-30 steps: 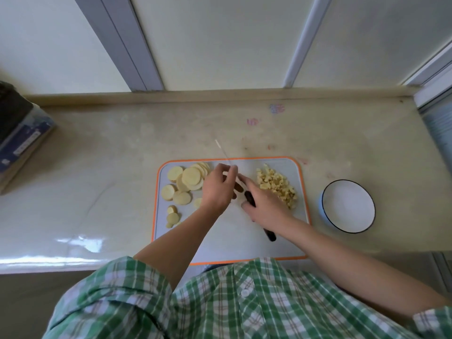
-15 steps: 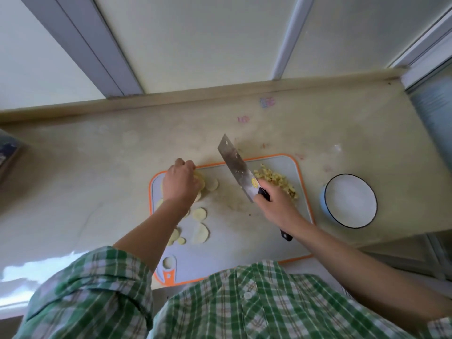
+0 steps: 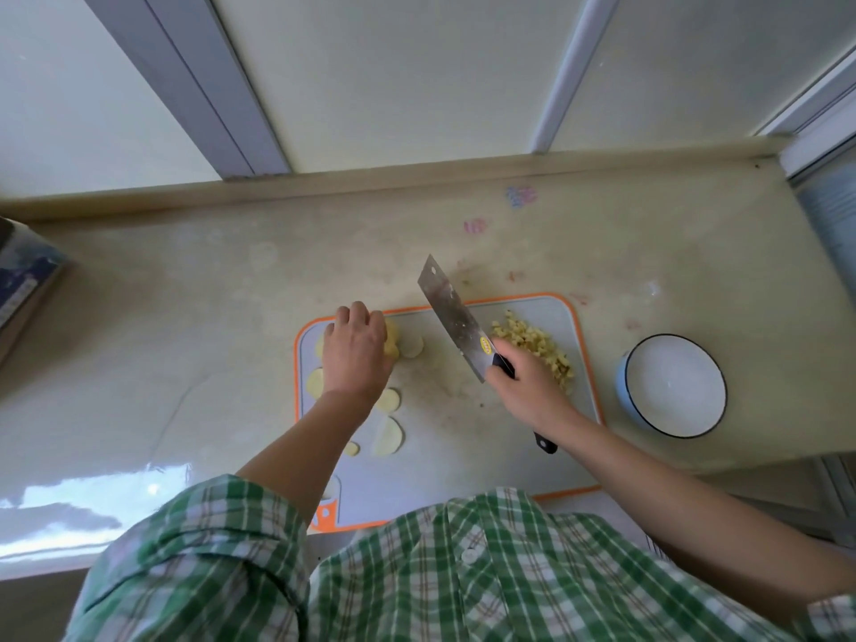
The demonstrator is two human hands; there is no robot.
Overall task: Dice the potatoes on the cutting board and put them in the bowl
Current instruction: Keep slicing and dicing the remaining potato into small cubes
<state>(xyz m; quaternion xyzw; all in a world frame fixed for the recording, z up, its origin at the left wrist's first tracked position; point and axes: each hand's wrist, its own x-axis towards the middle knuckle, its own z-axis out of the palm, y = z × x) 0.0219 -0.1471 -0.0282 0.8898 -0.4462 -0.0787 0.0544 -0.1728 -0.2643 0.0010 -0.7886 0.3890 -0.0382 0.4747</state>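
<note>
A grey cutting board [image 3: 444,437] with an orange rim lies on the counter. My left hand [image 3: 354,354] curls over a stack of potato slices [image 3: 393,342] at the board's far left; loose slices [image 3: 388,436] lie nearer me. My right hand [image 3: 525,386] grips the black handle of a cleaver [image 3: 456,322], whose blade is raised and tilted over the board's middle. A heap of diced potato [image 3: 537,345] sits at the board's far right. An empty white bowl [image 3: 671,386] with a dark rim stands right of the board.
A beige counter [image 3: 185,317] runs to a low back ledge under a window. A blue-and-dark box [image 3: 23,289] sits at the far left edge. The counter's right end drops off just past the bowl.
My left hand moved from the board's middle to the slices at the far left. The cleaver came up from the board and now hangs tilted above it.
</note>
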